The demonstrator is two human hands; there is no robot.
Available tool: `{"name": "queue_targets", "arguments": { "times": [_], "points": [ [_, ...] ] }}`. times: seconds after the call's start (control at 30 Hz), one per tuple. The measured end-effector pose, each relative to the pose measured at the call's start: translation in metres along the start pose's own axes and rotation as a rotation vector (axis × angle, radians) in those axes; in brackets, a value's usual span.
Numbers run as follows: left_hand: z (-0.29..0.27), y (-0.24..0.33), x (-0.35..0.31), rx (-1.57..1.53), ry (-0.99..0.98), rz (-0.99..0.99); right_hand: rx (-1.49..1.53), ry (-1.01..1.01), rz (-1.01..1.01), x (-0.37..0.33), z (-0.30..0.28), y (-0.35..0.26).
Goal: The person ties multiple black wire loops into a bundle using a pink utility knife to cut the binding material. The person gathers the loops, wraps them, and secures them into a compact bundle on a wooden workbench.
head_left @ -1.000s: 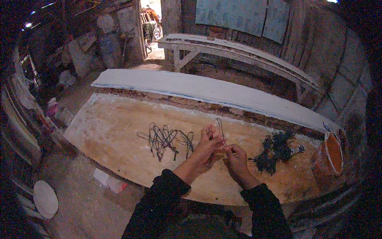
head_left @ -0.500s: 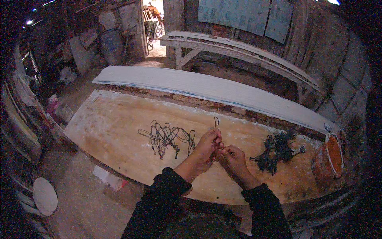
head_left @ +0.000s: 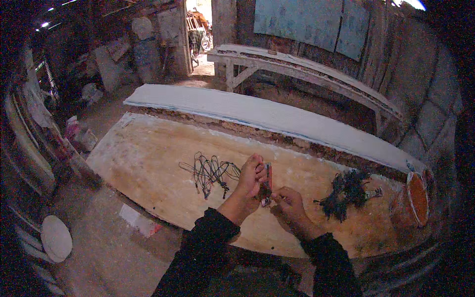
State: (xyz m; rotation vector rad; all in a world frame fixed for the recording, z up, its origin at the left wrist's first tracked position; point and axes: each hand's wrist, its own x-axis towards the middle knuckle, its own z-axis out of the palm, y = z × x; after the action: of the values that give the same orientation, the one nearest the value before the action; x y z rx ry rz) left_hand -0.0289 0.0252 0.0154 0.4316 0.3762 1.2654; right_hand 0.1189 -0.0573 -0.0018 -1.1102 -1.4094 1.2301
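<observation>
Looped dark cords (head_left: 209,174) are spread on the bench (head_left: 148,158); by the left hand's (head_left: 251,178) curled grip a small dark-and-red item (head_left: 267,179), too blurred to name, is held; the right hand's (head_left: 289,204) grip is narrowed beside it, contents indistinct; rightward, a dark bundle (head_left: 346,193) is laid.

Cords (head_left: 204,177) left of bucket (head_left: 417,199)

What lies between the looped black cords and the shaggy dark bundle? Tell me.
In the head view: left hand, right hand and a slim reddish, dark item, over brown wooden tabletop.
</observation>
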Motion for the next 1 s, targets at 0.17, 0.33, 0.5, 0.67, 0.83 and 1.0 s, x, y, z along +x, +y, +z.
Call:
{"name": "queue_targets", "arguments": {
  "times": [0.17,0.33,0.5,0.67,0.83,1.0],
  "points": [
    [0.006,0.012,0.001,0.113,0.147,0.06,-0.38,-0.038,-0.231,-0.007,0.016,-0.035],
    [-0.015,0.033,0.002,0.056,0.029,0.098,-0.589,-0.029,-0.274,-0.004,0.036,-0.055],
    [-0.01,0.088,-0.027,-0.119,0.226,0.227,-0.7,-0.079,-0.714,0.007,0.047,-0.044],
    [-0.027,0.125,-0.042,-0.227,0.213,0.372,-0.906,-0.043,-0.432,0.022,0.064,-0.026],
    [-0.051,0.134,-0.016,-0.246,0.038,0.148,-1.11,0.036,-0.426,0.037,0.067,-0.027],
    [-0.046,0.11,0.021,-0.424,-0.21,-0.138,-0.814,0.075,-0.152,0.036,0.057,-0.031]
  ]
}}
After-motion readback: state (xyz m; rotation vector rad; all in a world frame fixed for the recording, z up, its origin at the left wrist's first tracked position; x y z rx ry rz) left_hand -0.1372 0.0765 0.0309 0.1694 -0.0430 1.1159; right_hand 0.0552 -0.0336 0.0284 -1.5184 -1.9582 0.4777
